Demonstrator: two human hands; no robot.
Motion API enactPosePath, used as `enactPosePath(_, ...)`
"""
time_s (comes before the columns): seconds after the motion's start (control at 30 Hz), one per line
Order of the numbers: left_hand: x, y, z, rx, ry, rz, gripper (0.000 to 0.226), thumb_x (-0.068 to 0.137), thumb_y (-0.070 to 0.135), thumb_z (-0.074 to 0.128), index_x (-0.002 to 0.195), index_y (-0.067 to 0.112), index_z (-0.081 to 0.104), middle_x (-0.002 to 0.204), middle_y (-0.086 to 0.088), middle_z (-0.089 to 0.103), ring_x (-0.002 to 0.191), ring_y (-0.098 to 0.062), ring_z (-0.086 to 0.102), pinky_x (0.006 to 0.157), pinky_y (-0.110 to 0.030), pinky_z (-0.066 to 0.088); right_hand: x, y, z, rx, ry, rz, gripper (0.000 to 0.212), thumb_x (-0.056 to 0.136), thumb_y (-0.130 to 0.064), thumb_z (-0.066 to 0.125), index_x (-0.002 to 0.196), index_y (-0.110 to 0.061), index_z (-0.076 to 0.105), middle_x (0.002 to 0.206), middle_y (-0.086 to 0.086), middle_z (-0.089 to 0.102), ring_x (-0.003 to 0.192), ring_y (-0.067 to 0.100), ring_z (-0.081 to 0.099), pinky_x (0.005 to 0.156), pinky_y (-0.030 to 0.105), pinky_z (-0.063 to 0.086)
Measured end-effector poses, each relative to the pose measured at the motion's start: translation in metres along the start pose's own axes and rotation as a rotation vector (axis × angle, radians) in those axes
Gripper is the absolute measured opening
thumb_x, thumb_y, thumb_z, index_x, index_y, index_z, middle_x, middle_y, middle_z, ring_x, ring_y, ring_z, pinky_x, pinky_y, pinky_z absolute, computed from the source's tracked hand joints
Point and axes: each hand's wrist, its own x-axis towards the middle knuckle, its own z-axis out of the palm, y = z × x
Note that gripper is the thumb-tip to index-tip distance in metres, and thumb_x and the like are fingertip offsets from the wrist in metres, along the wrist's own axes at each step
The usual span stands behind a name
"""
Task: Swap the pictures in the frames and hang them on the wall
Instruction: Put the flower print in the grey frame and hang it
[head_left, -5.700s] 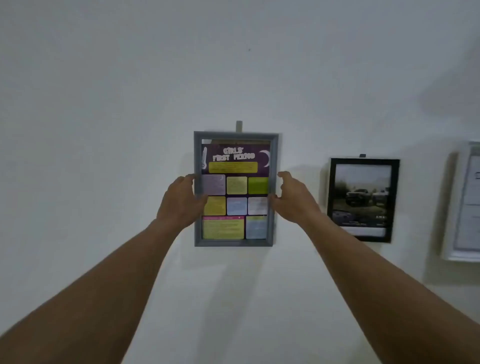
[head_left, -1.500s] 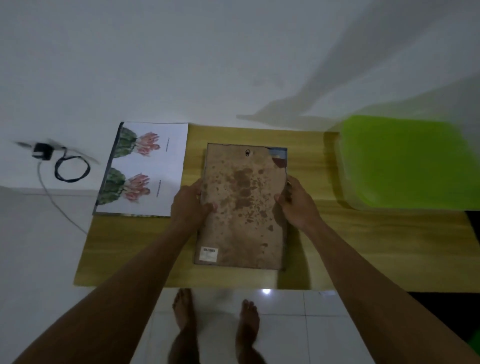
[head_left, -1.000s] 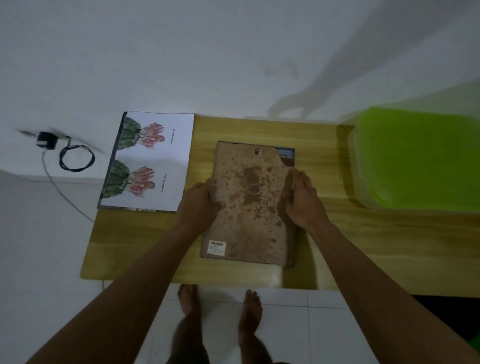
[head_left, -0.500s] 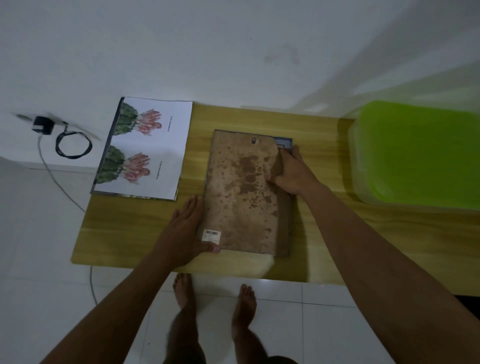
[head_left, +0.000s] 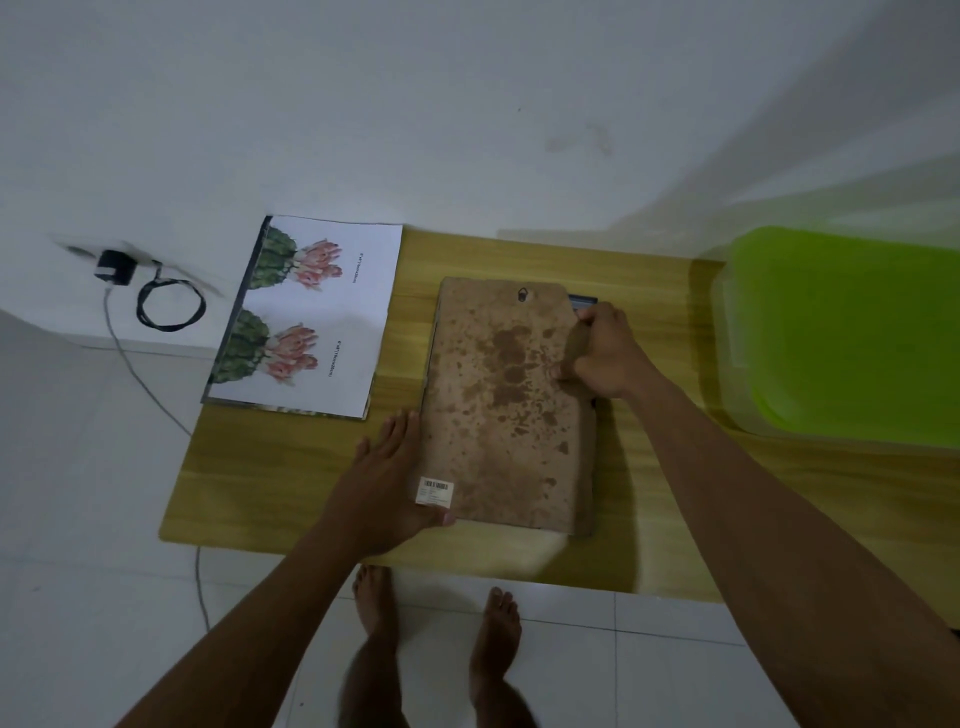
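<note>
Head view | frame (head_left: 588, 467) lies face down on worktop (head_left: 270, 483), stained backing board (head_left: 504, 415) uppermost, cactus print (head_left: 311, 317) just beside it | left hand (head_left: 384, 483): fingers straight, pressed against the lower-left corner | right hand (head_left: 602, 353): fingers curled, pinching the board's right edge | advice: frame to be pinned flat while the board is eased up evenly, not bent.

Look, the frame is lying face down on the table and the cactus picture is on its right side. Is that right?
Not quite. The frame does lie face down on the table, but the cactus picture is on its left side, as the head view shows.
</note>
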Motion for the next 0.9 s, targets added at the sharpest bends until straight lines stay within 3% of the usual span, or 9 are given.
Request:
enactPosePath(0.17,0.0,0.002,-0.001,0.023,-0.016,-0.024,0.131,0.069,0.076,0.061,0.149,0.013,-0.022,0.155,0.002,-0.022,0.141,-0.009,-0.021,0.116,-0.038,-0.006,-0.005,-0.003,-0.004,0.094,0.001,-0.057,0.079,0.065,-0.016,0.091,0.125,-0.02,0.039,0.133,0.007,0.044,0.115,0.024,0.048,0.088,0.037,0.048)
enactPosePath(0.3,-0.001,0.003,-0.001,0.026,-0.019,-0.023,0.133,0.066,0.08,0.057,0.146,0.013,-0.027,0.154,0.003,-0.024,0.141,-0.011,-0.021,0.118,-0.042,-0.004,-0.01,-0.003,-0.009,0.158,-0.003,-0.095,0.069,0.067,-0.017,0.089,0.116,-0.027,0.043,0.131,0.003,0.049,0.114,0.025,0.052,0.088,0.042,0.052)
enactPosePath(0.4,0.001,-0.001,0.0,0.047,-0.011,-0.024,0.141,0.05,0.098,0.033,0.146,0.014,-0.029,0.155,0.003,-0.022,0.141,-0.011,-0.019,0.118,-0.047,-0.002,-0.014,-0.005,-0.016,0.238,-0.057,-0.117,0.062,0.074,-0.01,0.084,0.12,-0.028,0.046,0.126,-0.004,0.05,0.112,0.02,0.052,0.084,0.036,0.051)
enactPosePath(0.47,0.002,-0.002,0.0,0.06,-0.007,-0.025,0.14,0.049,0.099,0.027,0.146,0.014,-0.029,0.156,0.002,-0.021,0.141,-0.012,-0.018,0.118,-0.051,-0.001,-0.015,-0.007,-0.02,0.272,-0.101,-0.125,0.061,0.077,-0.005,0.08,0.124,-0.026,0.048,0.124,-0.005,0.052,0.111,0.019,0.053,0.082,0.033,0.05)
enactPosePath(0.63,0.002,0.001,-0.001,0.03,-0.014,-0.038,0.137,0.065,0.08,0.058,0.146,0.013,-0.028,0.158,0.001,-0.018,0.145,-0.013,-0.013,0.119,-0.054,0.001,-0.015,-0.007,-0.023,0.379,-0.14,-0.087,0.066,0.08,0.004,0.075,0.133,-0.026,0.05,0.116,-0.006,0.053,0.11,0.021,0.053,0.07,0.021,0.05)
enactPosePath(0.8,0.003,0.002,-0.004,0.029,-0.032,-0.049,0.136,0.066,0.077,0.062,0.146,0.014,-0.027,0.158,0.002,-0.018,0.147,-0.014,-0.012,0.119,-0.054,0.0,-0.017,0.002,-0.017,0.464,-0.106,-0.034,0.074,0.079,0.005,0.076,0.141,-0.026,0.051,0.125,-0.003,0.053,0.117,0.017,0.05,0.08,0.021,0.048)
enactPosePath(0.9,0.003,0.001,-0.003,0.007,-0.028,-0.041,0.136,0.065,0.076,0.063,0.147,0.016,-0.027,0.16,0.002,-0.015,0.148,-0.015,-0.011,0.118,-0.055,0.0,-0.02,0.007,-0.014,0.489,-0.048,-0.034,0.072,0.076,0.001,0.08,0.139,-0.024,0.054,0.128,-0.002,0.055,0.115,0.014,0.051,0.089,0.027,0.048)
